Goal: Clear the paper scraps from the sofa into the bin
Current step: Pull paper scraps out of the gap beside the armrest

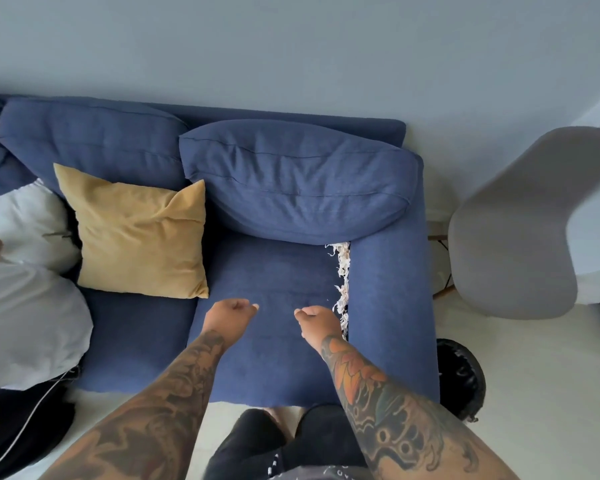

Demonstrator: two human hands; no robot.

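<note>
From the head view, both tattooed forearms reach forward and down over the front part of the blue sofa [274,358] seat. The left hand [231,311] hovers above the middle of the seat cushion, its fingers loosely curled with nothing in them. The right hand [317,318] hangs level with it and near the seat's right edge, fingers likewise loosely curled and holding nothing; the two hands are apart, knuckles facing each other.

The paper scraps [342,282], white shreds, lie packed in the gap between the seat cushion's right edge and the sofa's right armrest [388,306], running from under the blue back cushion [298,181] toward the front. The right hand is just beside the nearer end of that line of scraps.

A yellow pillow [136,233] leans at the seat's left side. A black bin [459,379] stands on the pale floor beside the armrest's front corner, with a grey chair [520,230] beyond it.
</note>
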